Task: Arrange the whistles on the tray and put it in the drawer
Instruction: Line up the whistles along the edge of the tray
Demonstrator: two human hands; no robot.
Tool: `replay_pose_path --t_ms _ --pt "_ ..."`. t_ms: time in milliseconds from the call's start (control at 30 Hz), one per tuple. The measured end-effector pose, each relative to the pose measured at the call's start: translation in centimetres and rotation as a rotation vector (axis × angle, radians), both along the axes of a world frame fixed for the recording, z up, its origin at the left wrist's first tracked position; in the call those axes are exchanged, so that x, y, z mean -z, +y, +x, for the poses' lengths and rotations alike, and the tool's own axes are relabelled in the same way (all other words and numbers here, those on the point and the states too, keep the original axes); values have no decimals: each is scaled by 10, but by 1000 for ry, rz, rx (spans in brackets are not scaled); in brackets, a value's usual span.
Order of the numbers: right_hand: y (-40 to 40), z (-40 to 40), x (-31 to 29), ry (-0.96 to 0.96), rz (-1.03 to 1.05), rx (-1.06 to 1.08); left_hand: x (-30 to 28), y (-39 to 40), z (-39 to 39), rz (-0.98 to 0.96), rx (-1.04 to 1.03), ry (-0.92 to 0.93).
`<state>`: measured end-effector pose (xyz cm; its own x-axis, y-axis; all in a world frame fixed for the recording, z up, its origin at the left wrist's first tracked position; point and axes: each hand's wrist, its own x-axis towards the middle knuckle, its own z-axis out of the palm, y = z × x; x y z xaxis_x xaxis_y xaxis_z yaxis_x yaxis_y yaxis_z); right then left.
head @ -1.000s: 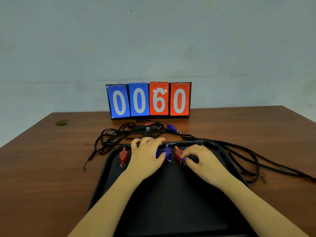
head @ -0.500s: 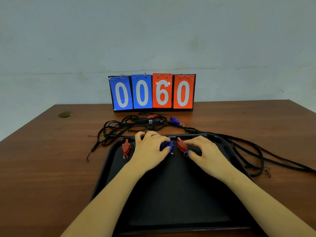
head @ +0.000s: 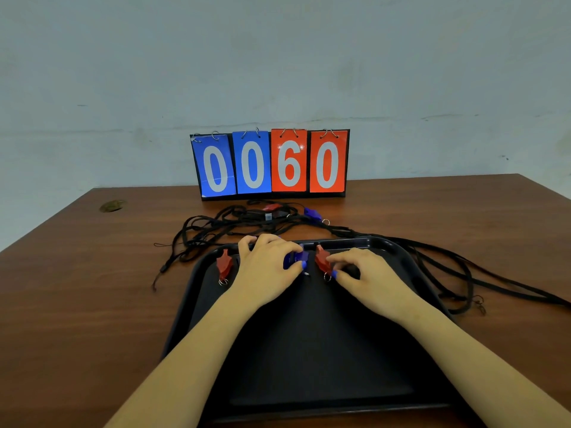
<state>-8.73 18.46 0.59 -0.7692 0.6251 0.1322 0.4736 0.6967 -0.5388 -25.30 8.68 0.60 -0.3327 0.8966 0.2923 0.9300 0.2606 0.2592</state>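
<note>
Fingers (head: pixel 290 251) of the left hand (head: pixel 265 273) were curled over a blue whistle (head: pixel 293 261) at the far end of the black tray (head: pixel 309 381), thumb tucked against its near side, gripping it. The right hand (head: pixel 367 273) lay just beside it, its fingers bent down around a dark thing on the tray floor that the hand mostly hid; whether they actually gripped it could not be told. Between the two hands stood a red whistle (head: pixel 322 261), its metal ring toward the near side, touching the right thumb. Another red whistle (head: pixel 224 265) sat near the tray's far left corner, apart from the left hand, ring also pointing back toward the person.

Beyond the tray, on the brown counter (head: pixel 77 304), a tangle of black lanyards (head: pixel 216 227) sprawled out, with more cords trailing off past the tray's right side. In that tangle lay one more red whistle (head: pixel 272 207) and one more blue whistle (head: pixel 312 214), both off the tray. Behind them a flip scoreboard (head: pixel 270 163) stood against the wall, reading 00 in blue and 60 in red.
</note>
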Motion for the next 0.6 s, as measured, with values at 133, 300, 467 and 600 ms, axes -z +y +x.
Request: replay_pose_path --t_ms 133,300,467,600 --pt "0 -1 2 -22 20 -38 1 -1 0 12 1 -13" --pt "-1 -1 2 -45 53 -73 0 -2 1 18 8 -13" --pt "-1 -2 1 -85 71 -90 1 -1 -1 47 8 -20" --pt "-2 -2 2 -103 91 -102 1 -1 -1 59 -2 -16"
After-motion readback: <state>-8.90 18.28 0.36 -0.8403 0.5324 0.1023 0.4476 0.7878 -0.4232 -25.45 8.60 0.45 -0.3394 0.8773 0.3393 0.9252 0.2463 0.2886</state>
